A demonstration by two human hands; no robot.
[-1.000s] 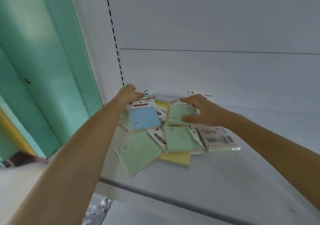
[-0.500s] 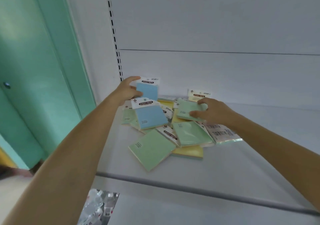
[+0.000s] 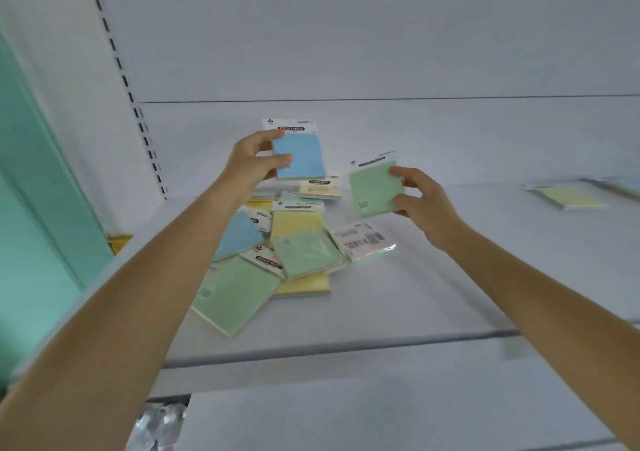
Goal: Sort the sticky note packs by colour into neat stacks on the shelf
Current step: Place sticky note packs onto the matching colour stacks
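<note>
Right now I have a blue pack (image 3: 300, 157) pinched in my left grip (image 3: 254, 163) and a green pack (image 3: 375, 189) in my right grip (image 3: 420, 197), both above the jumbled pile (image 3: 277, 253) on the shelf (image 3: 415, 294), so next each needs its own clear spot beside that pile.

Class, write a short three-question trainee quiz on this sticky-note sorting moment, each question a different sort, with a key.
1. True or false: the left hand holds a blue sticky note pack.
2. Which colour is the pack in the right hand? A yellow, B green, C blue.
3. Fill in: far right on the white shelf, apart from the pile, lies a ___ pack.

Key: 1 true. 2 B, the green sticky note pack. 3 yellow, the lone pale yellow pack.
</note>
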